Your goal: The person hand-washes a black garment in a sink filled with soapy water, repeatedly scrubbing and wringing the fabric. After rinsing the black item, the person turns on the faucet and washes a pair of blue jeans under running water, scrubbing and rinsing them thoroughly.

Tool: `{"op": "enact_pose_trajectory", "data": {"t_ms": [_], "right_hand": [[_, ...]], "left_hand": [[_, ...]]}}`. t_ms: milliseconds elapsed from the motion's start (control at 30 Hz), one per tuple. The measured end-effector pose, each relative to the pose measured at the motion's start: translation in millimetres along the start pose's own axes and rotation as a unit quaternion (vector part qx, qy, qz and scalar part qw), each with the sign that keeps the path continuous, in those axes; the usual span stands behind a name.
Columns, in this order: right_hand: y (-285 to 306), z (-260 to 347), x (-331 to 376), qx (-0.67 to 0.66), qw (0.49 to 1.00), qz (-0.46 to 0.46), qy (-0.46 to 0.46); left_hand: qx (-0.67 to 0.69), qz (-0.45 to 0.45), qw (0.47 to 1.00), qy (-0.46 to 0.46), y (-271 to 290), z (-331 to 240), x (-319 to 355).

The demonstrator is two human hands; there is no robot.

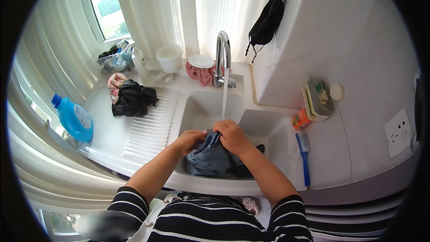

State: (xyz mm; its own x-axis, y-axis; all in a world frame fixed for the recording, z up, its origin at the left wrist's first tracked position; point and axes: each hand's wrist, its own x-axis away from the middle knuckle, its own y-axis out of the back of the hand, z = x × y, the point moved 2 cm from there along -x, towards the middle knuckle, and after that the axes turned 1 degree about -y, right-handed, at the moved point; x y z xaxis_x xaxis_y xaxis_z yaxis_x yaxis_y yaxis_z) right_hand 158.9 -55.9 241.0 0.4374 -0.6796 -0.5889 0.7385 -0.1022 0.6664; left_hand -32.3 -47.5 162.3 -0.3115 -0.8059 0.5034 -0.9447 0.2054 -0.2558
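A blue denim garment (209,157) lies bunched in the white sink basin (199,105). My left hand (190,139) and my right hand (231,136) both grip a fold of it close together, just under the stream of water (224,94) running from the chrome tap (221,56). A darker piece of cloth (245,168) lies in the basin beneath my right forearm.
A black garment (132,98) and a floral cloth (116,81) sit on the ribbed drainboard (150,127). A blue detergent bottle (74,117) stands at left. A blue brush (304,152), an orange container (301,119) and a soap box (317,99) lie at right.
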Motion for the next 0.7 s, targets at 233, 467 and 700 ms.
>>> {"op": "enact_pose_trajectory", "data": {"t_ms": [233,467,700], "right_hand": [[22,-20,3,0.021,0.996,0.009,0.089],[19,1,-13,-0.051,0.987,-0.024,0.15],[26,-1,-19,-0.133,0.987,0.038,0.081]], "left_hand": [[-0.01,-0.114,0.986,-0.119,19,-74,29],[-0.088,0.012,0.996,0.031,-35,-23,23],[-0.125,0.068,0.987,0.069,-24,6,24]]}}
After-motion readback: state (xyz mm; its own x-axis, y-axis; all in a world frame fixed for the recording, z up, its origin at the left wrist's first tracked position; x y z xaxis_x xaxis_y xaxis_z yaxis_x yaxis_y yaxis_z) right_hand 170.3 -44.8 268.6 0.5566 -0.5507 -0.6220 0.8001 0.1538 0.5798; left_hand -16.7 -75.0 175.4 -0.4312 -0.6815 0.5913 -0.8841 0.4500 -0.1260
